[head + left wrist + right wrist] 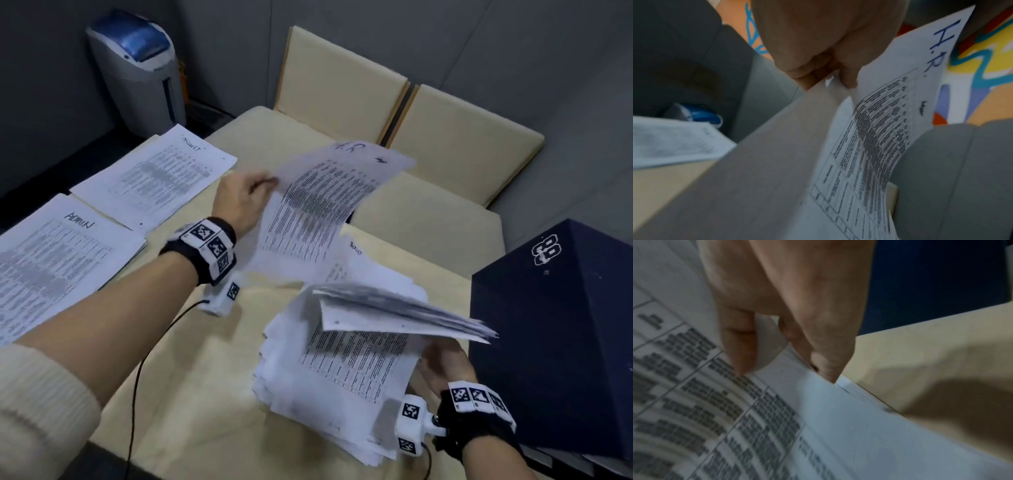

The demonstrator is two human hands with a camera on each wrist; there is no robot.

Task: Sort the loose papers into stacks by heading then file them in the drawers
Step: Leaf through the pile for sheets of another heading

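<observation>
- Two sorted stacks, one headed ADMIN (65, 253) and one beyond it (161, 174), lay at the left of the pale tabletop (191, 359); a dark blue box (555, 335) stood at right, grey walls behind.
- Left hand (241, 202) pinched one sheet (322, 205) in the air, above the loose pile (342, 370).
- Right hand (445, 366) lifted a sheaf (404, 315) off that pile, fingers curled under.
- Only the left wrist view showed the sheet's heading, "H.R.", and a colourful mural (982, 68).

Two sorted stacks (61, 260), one loose pile (335, 377), seemingly one lifted sheet (325, 202)
</observation>
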